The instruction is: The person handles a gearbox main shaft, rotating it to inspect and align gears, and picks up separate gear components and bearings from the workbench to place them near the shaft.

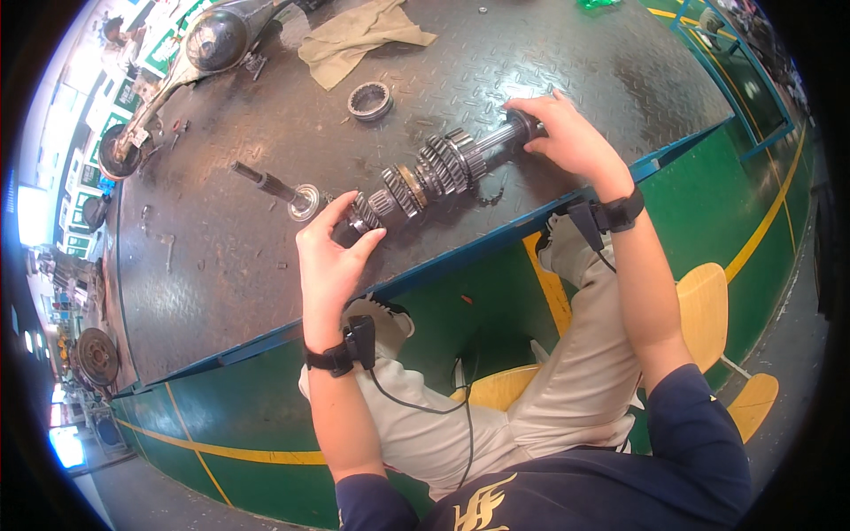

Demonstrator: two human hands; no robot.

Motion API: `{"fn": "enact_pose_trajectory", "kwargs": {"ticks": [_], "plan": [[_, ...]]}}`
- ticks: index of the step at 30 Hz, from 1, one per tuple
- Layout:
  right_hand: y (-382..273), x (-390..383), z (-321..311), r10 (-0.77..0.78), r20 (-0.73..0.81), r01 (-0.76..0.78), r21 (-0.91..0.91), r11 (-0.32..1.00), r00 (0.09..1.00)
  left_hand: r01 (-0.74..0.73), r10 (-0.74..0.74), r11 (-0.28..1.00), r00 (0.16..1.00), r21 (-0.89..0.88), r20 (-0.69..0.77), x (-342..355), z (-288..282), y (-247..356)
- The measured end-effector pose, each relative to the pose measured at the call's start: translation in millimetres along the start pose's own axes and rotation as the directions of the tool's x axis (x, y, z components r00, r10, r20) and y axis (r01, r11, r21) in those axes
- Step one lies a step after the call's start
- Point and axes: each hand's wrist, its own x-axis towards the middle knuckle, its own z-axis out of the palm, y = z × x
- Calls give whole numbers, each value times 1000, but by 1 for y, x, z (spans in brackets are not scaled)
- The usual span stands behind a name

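A metal transmission shaft (453, 159) with several gears lies slantwise over the steel table, near its front edge. My left hand (326, 252) has thumb and fingers curled around the small helical gear (362, 212) at the shaft's left end. At the other end, my right hand (574, 140) grips the dark round flange (524, 126) between thumb and fingers. Just beyond my left hand is a shorter splined shaft (276, 186) with a bright bearing ring (304, 203) on its near end. A small dark curved chain-like piece (492, 196) sits below the gears.
A toothed metal ring (370, 102) and a tan cloth (363, 40) lie farther back on the table (221, 292). An axle housing (215, 41) occupies the far left. Small loose parts, including a little metal bracket (168, 248), are scattered on the left. My legs are under the table's blue edge (425, 265).
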Motion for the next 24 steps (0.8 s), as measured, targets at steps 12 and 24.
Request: {"fn": "enact_pose_trajectory", "kwargs": {"ticks": [12,24], "plan": [[-57,12,30,-130,66,131,-16,991,989,-44,42,999,997,24,72,13,21,9],[-53,9,24,-133,50,133,16,991,990,-38,36,998,999,43,39,9,21,14]]}}
